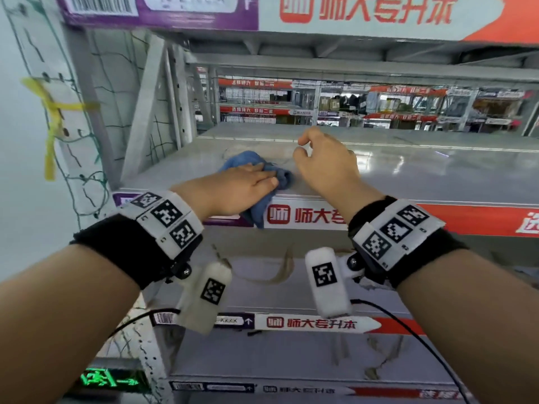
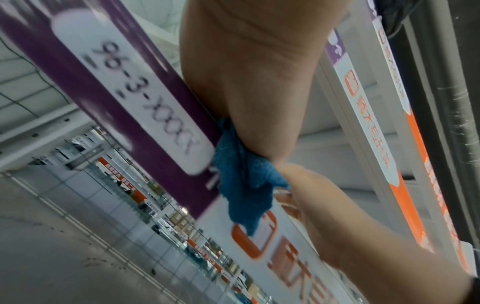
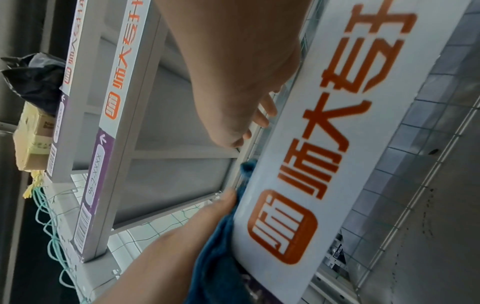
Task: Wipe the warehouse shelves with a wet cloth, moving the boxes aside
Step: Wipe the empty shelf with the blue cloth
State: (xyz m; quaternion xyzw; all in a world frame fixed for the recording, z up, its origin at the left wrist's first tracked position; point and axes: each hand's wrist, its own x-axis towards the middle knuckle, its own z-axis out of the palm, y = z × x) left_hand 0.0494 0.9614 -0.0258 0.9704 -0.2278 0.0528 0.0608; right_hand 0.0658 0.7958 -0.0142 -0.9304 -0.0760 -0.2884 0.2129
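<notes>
At the near left end of the middle shelf (image 1: pixel 408 170), the left hand (image 1: pixel 239 189) lies palm-down on a blue cloth (image 1: pixel 248 158), its fingers straight and close together, pressing the bunched fabric onto the grey metal so that the wet face meets the surface, as wiping needs. Part of the cloth spills over the near edge and hangs in front of the white and purple label strip (image 1: pixel 306 215); the left wrist view shows this hanging corner (image 2: pixel 244 185) crossing the purple label below the palm, probably because the hand works so close to the lip. The right hand (image 1: pixel 323 161) hovers just to the right of the cloth, above the shelf and holding nothing, its fingers loosely curled and its thumb and forefinger apart; whether it touches the cloth's far edge cannot be told. It looks ready to steady the cloth or to shift a box. No box stands on the visible stretch of this shelf, which runs bare to the right and far side. The wipe appears to be at its start, at the left corner, with the long run to the right yet to be covered.
</notes>
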